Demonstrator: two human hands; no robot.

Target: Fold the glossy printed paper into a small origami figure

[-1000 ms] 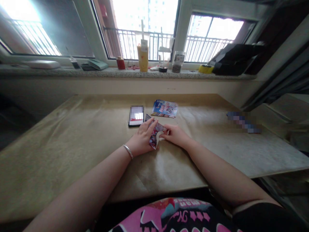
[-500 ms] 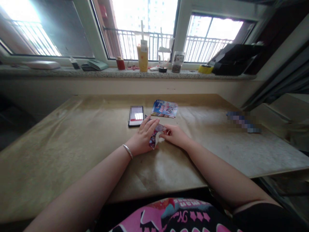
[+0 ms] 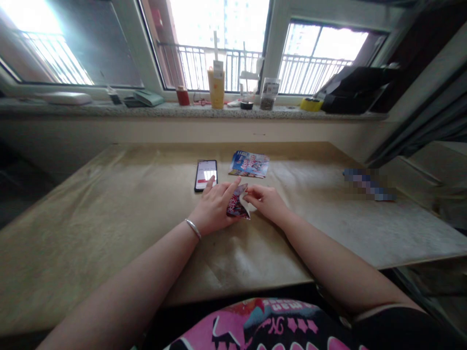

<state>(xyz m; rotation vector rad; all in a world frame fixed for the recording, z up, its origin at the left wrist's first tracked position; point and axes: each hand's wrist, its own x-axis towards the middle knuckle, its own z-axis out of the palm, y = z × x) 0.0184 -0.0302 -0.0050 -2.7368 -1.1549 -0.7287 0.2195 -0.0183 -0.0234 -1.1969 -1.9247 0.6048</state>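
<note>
A small printed leaflet (image 3: 236, 206) with dark red and purple artwork lies on the table between my hands, its right edge lifted and curling over to a white underside. My left hand (image 3: 215, 204) rests across its left part, fingers apart and pressing down. At the raised edge, my right hand (image 3: 261, 198) pinches the paper between thumb and fingers. Just beyond my left fingertips is a smartphone (image 3: 205, 171) with a lit screen. A stack of blue printed leaflets (image 3: 250, 164) sits behind the one I handle.
A tan cover spreads over the table (image 3: 109, 218). A blurred-out bluish item (image 3: 368, 185) lies toward the right edge. On the windowsill (image 3: 164, 111) stand a yellow cup (image 3: 216, 90), a red jar (image 3: 182, 96), a clear container (image 3: 269, 95), yellow tape (image 3: 311, 104) and a black case (image 3: 350, 92).
The leaflet's lifted edge has shifted right and lies lower, showing more printed face. My left fingers have spread more and drawn slightly nearer. My right hand still pinches the edge.
</note>
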